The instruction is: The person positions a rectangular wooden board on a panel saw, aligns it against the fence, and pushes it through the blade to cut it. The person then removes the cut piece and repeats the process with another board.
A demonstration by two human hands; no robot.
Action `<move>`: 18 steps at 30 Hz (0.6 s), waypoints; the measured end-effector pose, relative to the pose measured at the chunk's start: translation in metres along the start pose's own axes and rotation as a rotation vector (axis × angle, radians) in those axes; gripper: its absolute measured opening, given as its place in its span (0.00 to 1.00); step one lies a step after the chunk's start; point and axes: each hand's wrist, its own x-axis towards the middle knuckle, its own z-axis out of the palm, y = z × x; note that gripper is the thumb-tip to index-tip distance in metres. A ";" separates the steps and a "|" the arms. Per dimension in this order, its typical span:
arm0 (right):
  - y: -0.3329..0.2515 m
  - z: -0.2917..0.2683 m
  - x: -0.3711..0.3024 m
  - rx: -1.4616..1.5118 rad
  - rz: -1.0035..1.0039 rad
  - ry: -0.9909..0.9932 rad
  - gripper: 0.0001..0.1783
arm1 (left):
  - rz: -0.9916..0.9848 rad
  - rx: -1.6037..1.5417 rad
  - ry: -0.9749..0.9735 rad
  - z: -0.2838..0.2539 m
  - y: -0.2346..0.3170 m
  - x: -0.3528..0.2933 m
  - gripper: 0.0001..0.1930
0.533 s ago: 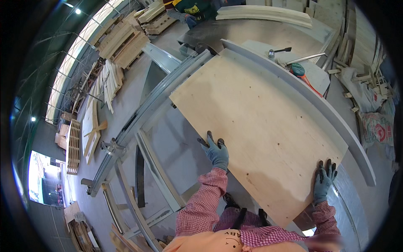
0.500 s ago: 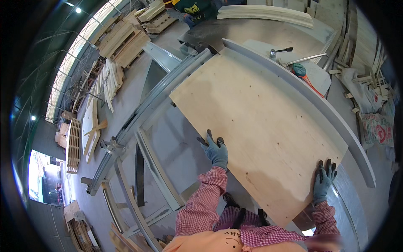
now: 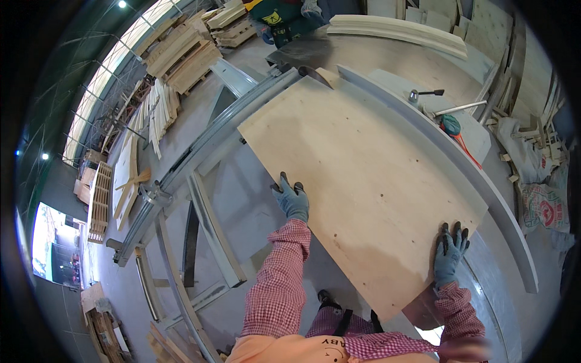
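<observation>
A large pale plywood sheet lies on a table saw, its long right side along a grey fence. The dark saw blade stands at the sheet's far edge, with wood on both sides of it. My left hand, in a grey-blue glove with dark fingertips, rests on the sheet's left edge with fingers apart. At the near right edge lies my right hand, gloved alike, fingers spread on the wood and its palm by the rim. Neither hand is closed round anything.
A sliding rail and metal frame are at left. Right of the fence lie a tape measure and a lever handle. Stacked strips lie on the far table near a co-worker. White sacks sit at right.
The plywood sheet has slid forward along the fence, and its far edge now meets the blade. Both my hands have moved forward with it. The view has shifted slightly.
</observation>
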 end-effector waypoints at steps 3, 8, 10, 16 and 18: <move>-0.031 0.012 0.020 -0.015 0.020 -0.016 0.24 | 0.049 -0.022 0.026 0.008 -0.016 0.038 0.32; -0.083 0.039 0.053 -0.032 0.031 -0.008 0.22 | -0.020 0.010 -0.021 0.018 -0.036 0.106 0.36; -0.104 0.051 0.064 -0.034 0.023 -0.021 0.22 | -0.019 0.077 -0.059 0.011 -0.051 0.128 0.39; -0.155 0.078 0.105 -0.061 0.073 -0.016 0.23 | 0.082 -0.576 -0.073 -0.024 -0.019 0.067 0.41; -0.168 0.089 0.119 -0.077 0.084 -0.012 0.22 | 0.030 -0.884 -0.148 -0.045 0.011 0.000 0.33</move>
